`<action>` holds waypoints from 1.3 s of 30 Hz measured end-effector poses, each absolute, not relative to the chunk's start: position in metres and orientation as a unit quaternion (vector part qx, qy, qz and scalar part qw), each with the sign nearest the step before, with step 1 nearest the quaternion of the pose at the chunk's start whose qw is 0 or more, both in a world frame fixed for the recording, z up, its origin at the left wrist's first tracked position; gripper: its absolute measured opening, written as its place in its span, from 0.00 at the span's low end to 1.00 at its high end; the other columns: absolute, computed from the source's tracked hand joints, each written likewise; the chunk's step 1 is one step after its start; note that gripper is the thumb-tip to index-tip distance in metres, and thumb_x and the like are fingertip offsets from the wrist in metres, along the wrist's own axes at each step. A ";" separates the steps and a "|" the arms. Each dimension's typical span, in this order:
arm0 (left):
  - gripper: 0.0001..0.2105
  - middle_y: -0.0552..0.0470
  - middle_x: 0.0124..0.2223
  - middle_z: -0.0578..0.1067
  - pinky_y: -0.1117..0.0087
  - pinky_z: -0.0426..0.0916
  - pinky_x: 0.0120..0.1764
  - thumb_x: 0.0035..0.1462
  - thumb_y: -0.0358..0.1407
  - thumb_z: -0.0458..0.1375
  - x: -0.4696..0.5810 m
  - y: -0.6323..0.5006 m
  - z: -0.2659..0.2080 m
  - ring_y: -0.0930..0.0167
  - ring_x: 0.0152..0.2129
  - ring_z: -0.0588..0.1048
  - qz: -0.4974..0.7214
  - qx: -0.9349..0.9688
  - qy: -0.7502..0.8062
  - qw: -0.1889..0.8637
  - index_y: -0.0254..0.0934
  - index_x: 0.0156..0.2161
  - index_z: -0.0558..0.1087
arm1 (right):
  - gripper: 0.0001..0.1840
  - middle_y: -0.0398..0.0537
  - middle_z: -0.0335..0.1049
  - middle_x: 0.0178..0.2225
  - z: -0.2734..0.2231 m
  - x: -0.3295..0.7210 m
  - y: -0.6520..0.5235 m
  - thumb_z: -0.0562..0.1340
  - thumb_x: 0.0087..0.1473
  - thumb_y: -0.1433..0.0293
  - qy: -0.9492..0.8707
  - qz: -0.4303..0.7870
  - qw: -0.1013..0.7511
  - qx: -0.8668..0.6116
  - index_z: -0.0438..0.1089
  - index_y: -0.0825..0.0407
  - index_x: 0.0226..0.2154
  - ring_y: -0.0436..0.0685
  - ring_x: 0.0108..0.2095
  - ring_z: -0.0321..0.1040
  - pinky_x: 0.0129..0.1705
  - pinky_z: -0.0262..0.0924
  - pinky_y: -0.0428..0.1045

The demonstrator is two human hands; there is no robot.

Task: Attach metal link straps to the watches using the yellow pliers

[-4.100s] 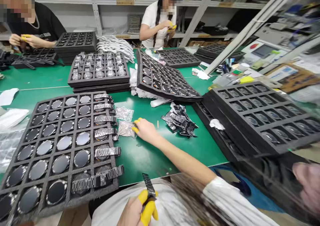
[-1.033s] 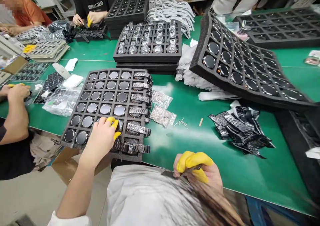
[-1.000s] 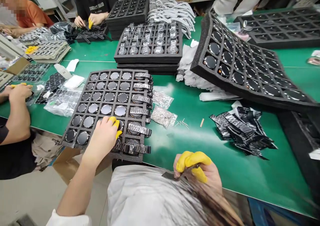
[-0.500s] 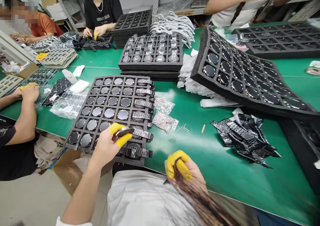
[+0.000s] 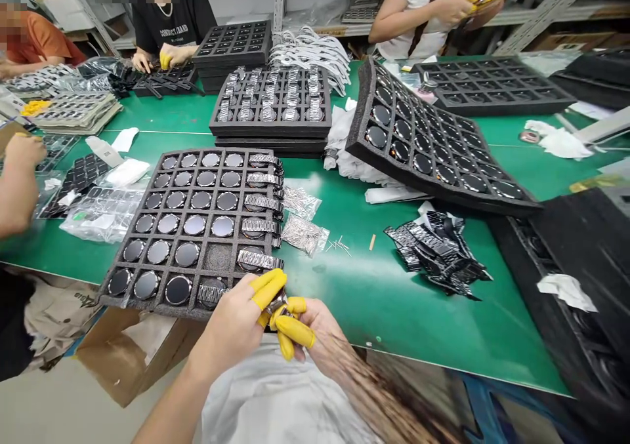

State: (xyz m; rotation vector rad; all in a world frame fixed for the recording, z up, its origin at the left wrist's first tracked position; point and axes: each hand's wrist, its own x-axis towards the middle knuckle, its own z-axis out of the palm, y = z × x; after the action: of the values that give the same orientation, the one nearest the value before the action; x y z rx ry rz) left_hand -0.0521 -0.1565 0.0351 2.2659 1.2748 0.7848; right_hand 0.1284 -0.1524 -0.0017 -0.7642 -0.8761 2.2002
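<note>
Just past the edge of the table, my two hands meet in front of my shirt, with yellow finger cots on the fingers. Between thumb and fingers, my left hand grips a dark round watch case, seen edge-on and partly covered. My right hand is closed in a pinch against its lower side; whatever those fingertips hold is hidden. Left of the hands lies a black foam tray of watch cases with one bare slot. Watches with dark metal bands fill its right column, and another sits in the nearest row.
Bags of small metal pins and loose pins lie right of the tray. Beyond them is a pile of wrapped metal bands. A tilted foam tray and stacked trays stand farther back. Co-workers sit around the table.
My left hand has brought the watch case from above the tray down toward me. My right hand has moved left to meet it. The view has shifted right.
</note>
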 end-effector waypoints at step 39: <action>0.25 0.41 0.58 0.68 0.52 0.72 0.55 0.68 0.32 0.53 -0.053 -0.167 0.030 0.56 0.55 0.72 0.360 0.775 0.395 0.339 0.46 0.68 0.62 | 0.27 0.38 0.67 0.16 -0.007 0.130 -0.164 0.72 0.55 0.45 -0.285 0.833 0.370 -0.295 0.70 0.52 0.32 0.44 0.13 0.53 0.15 0.49 0.41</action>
State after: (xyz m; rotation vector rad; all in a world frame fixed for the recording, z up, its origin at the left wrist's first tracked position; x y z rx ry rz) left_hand -0.0525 -0.1669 0.0302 2.0171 1.0283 0.9371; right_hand 0.1305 -0.1643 -0.0068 -0.7558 -0.7314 2.1381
